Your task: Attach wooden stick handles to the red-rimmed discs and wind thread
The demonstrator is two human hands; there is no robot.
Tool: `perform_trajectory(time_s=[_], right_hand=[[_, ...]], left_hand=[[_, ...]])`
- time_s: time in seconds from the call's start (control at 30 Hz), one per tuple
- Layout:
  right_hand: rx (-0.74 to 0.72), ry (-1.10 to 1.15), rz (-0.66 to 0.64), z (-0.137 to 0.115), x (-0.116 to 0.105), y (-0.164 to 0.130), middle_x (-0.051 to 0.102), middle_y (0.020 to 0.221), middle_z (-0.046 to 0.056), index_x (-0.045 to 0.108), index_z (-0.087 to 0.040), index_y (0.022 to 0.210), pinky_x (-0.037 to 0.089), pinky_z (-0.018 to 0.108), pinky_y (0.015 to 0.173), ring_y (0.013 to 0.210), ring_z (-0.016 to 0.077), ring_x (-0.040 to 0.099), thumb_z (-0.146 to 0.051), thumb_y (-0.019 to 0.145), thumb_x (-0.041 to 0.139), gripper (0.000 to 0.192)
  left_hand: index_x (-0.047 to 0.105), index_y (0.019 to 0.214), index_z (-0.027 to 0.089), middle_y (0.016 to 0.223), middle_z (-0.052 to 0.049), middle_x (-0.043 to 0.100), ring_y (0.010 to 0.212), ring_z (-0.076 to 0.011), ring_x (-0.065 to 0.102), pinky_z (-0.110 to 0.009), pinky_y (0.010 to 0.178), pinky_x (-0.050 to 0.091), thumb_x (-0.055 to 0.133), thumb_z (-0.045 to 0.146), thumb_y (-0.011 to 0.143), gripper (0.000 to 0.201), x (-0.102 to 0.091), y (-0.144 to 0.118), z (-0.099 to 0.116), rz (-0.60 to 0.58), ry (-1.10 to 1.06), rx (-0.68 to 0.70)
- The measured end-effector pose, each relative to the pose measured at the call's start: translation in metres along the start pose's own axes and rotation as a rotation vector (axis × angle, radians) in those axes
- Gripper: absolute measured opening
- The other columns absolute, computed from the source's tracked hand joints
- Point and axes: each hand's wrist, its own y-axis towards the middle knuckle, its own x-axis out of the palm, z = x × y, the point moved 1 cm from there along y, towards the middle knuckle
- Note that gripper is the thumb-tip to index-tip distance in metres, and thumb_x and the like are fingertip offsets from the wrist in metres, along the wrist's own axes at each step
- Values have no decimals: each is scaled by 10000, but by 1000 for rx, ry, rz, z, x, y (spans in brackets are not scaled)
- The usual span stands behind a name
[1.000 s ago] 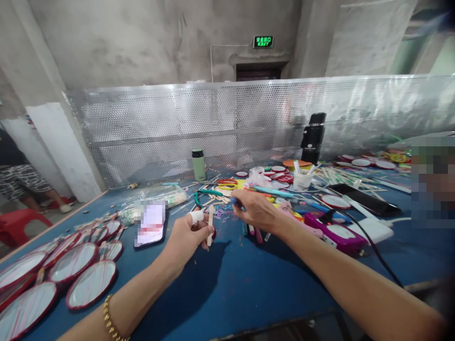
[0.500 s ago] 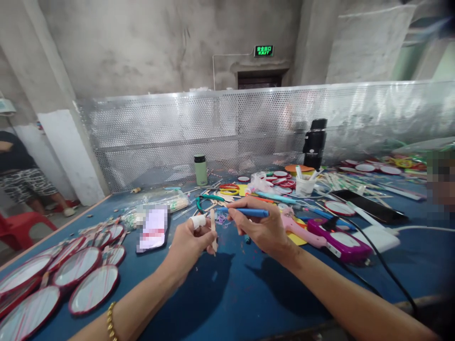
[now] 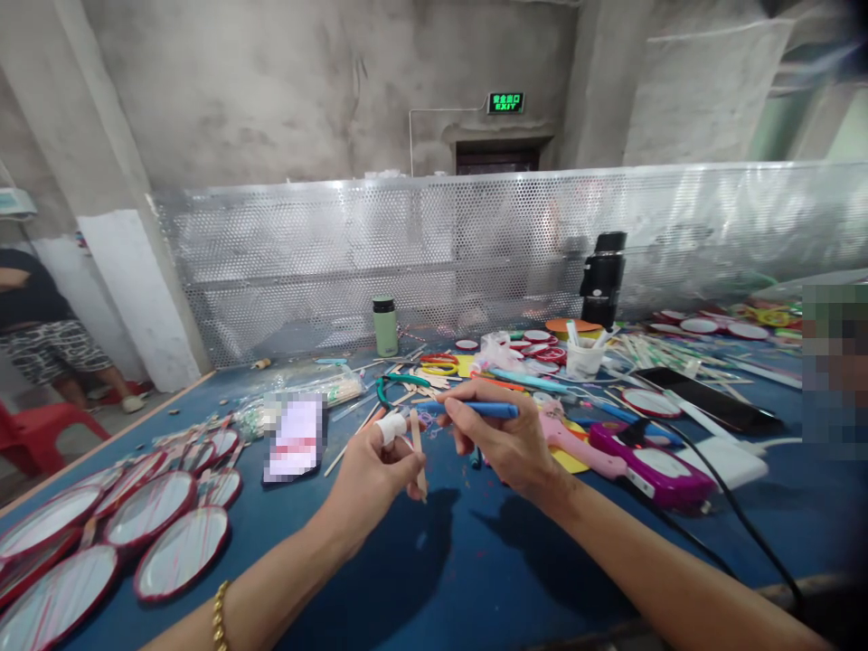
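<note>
Since 1 s ago, right hand (image 3: 508,438) has lifted off the clutter w/ a blue pen (image 3: 475,409) and come toward the left hand (image 3: 370,475); both now sit a bit nearer the viewer. Right grip is closed round the pen, held roughly level, tip pointing left. Left grip is closed on a flat wooden stick (image 3: 419,441), pinched near its lower end, standing nearly upright w/ a slight tilt; index finger wears a white wrap (image 3: 391,428). Pen tip is just beside the stick's top; can't tell if touching. Both hands hover over the blue counter (image 3: 434,561). Left wrist has a gold bracelet (image 3: 219,615).

Round red-rimmed mirrors (image 3: 180,551) lie in rows at left. Phone (image 3: 295,438) lies just left of the left hand. Pink & purple glue gun (image 3: 630,448) w/ black cord lies right of the right hand. Green flask (image 3: 386,327) stands farther back, near a perforated metal screen (image 3: 475,244). Another person (image 3: 41,334) sits at far left.
</note>
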Motion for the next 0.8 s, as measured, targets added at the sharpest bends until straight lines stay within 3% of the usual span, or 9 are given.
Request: perform_trajectory(time_s=[0.13, 0.33, 0.43, 0.57, 0.8], right_hand=[[-13, -42, 52, -5, -5, 3, 612, 575, -31, 695, -179, 814, 417, 200, 381, 399, 73, 531, -317, 896, 627, 174], [-124, 24, 326, -4, -29, 17, 677, 624, -2, 700, -171, 812, 437, 227, 373, 389, 83, 544, -277, 865, 667, 123], [-133, 74, 394, -5, -36, 21, 674, 598, -6, 699, -175, 799, 427, 224, 348, 366, 80, 527, -258, 842, 685, 94], [-102, 122, 361, -12, -31, 16, 685, 613, 2, 699, -181, 796, 425, 220, 354, 382, 81, 537, -270, 853, 689, 106], [-59, -20, 170, -11, 0, -8, 636, 614, -14, 673, -172, 766, 413, 198, 369, 402, 65, 526, -254, 892, 637, 154]], left_hand=[[594, 841, 158, 490, 39, 611, 452, -129, 578, -248, 528, 458, 721, 278, 709, 219, 1, -1, 1, 8, -25, -8], [601, 822, 144, 525, 33, 604, 461, -110, 568, -233, 523, 470, 713, 303, 733, 214, -4, 2, -5, 30, -1, -15], [609, 821, 138, 565, 10, 630, 473, -114, 584, -232, 512, 477, 688, 328, 764, 213, -4, 3, -7, 11, 11, -20], [613, 801, 136, 569, -1, 638, 475, -124, 597, -237, 499, 502, 676, 342, 776, 217, -3, 1, -6, -12, -7, -43], [620, 709, 134, 569, -14, 657, 482, -132, 619, -247, 502, 539, 719, 347, 730, 236, -3, 0, -3, -30, -70, -44]])
